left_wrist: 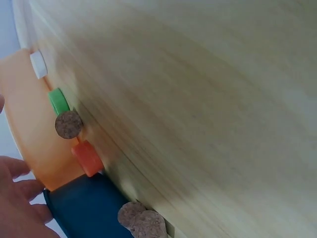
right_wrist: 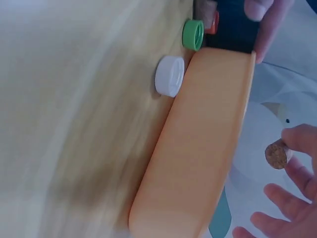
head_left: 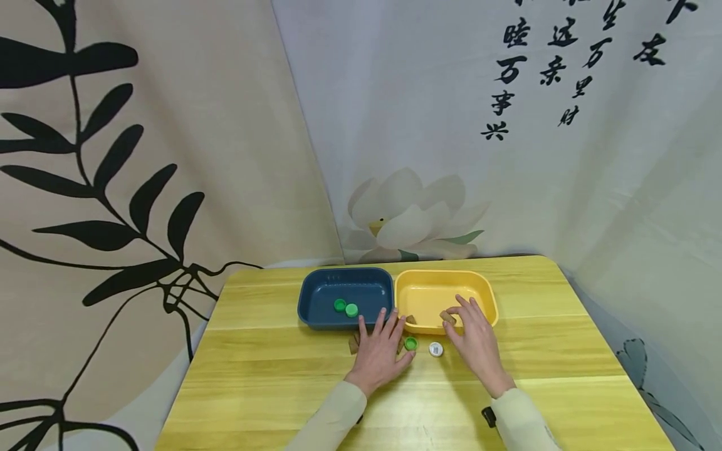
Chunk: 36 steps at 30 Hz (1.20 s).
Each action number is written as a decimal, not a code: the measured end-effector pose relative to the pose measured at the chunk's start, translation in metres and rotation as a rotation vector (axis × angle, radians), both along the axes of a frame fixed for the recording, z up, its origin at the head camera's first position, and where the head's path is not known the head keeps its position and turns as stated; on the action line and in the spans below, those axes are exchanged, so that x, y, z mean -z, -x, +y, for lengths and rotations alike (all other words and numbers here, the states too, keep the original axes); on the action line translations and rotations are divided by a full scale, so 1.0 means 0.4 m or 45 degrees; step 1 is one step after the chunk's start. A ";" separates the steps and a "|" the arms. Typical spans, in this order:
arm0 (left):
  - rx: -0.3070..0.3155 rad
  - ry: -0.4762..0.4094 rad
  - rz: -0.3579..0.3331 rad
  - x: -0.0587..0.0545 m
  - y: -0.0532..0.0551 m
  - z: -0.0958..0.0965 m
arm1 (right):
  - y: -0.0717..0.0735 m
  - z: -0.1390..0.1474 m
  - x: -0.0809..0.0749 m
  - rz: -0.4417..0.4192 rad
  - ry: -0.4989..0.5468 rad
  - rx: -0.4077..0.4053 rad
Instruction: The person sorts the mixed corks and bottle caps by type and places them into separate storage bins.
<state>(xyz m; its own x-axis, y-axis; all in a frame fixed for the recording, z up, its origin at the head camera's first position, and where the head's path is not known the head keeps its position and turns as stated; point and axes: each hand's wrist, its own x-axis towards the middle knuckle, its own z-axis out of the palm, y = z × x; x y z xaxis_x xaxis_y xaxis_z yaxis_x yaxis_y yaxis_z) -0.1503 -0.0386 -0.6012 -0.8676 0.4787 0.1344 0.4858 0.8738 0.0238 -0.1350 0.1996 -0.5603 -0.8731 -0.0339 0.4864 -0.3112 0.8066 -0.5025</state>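
My right hand (head_left: pixel 476 341) pinches a cork (right_wrist: pixel 277 154) between thumb and fingertips, above the near side of the yellow tray (head_left: pixel 440 279). Its other fingers spread apart. My left hand (head_left: pixel 380 357) has its fingers fairly straight and spread, reaching over the near rim of the blue tray (head_left: pixel 324 322) beside the yellow one. Nothing shows in its grasp. A second cork (head_left: pixel 410 319) lies inside the yellow tray. Two green bottle caps (head_left: pixel 351 311) are in the blue tray. Partly hidden by my left hand, several corks (left_wrist: pixel 148 225) and a red cap (left_wrist: pixel 88 158) lie before the trays.
A green bottle cap (head_left: pixel 410 344) and a white bottle cap (head_left: pixel 436 349) rest on the wooden table (head_left: pixel 259 376) just in front of the yellow tray. Behind the table hangs a printed cloth (head_left: pixel 406 144).
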 end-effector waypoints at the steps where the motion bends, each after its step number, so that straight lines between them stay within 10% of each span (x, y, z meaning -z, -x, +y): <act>1: -0.001 0.001 0.001 0.001 0.000 -0.001 | 0.010 -0.001 -0.001 -0.017 0.004 0.005; 16: 0.000 0.026 0.000 0.003 -0.004 0.002 | 0.150 -0.025 0.020 -0.445 -0.132 0.095; 24: -0.004 0.016 0.005 0.000 -0.006 0.000 | 0.160 -0.036 0.020 -0.664 -0.178 0.072; 36: -0.001 -0.031 -0.002 0.002 -0.007 -0.003 | 0.060 0.010 0.021 -0.359 -0.258 0.144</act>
